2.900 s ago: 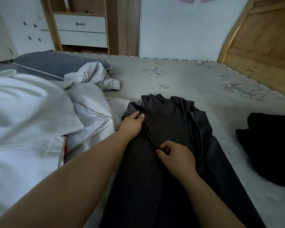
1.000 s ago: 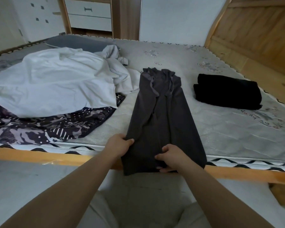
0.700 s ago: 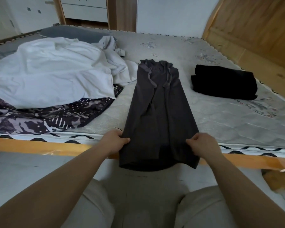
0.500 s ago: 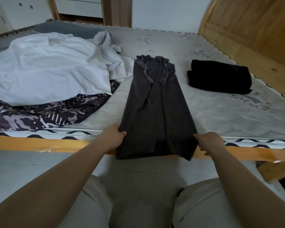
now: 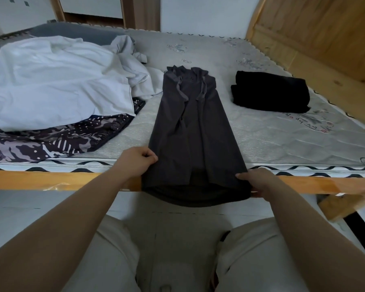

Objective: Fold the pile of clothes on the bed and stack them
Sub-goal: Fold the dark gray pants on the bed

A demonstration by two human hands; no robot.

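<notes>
A long dark grey garment, folded lengthwise into a narrow strip, lies down the middle of the bed, its collar end pointing to 12 o'clock and its hem hanging over the wooden bed rail at 6 o'clock. The left hand is curled on the garment's left edge near the hem, fingers pinching the cloth just above the rail. The right hand clamps the hem's right corner, thumb on top and fingers tucked beneath the fabric. The two hands are well apart, one at each side of the strip. At 10 o'clock from the garment sits the unfolded pile: a large white cloth lying over a dark patterned piece, with a crumpled pale grey item at the pile's far edge, touching the garment's upper left side. At 2 o'clock a folded black garment rests on the mattress, near the grey strip but apart from it. A wooden headboard rises at the far right. The person's legs in pale trousers fill the lower part of the view.
</notes>
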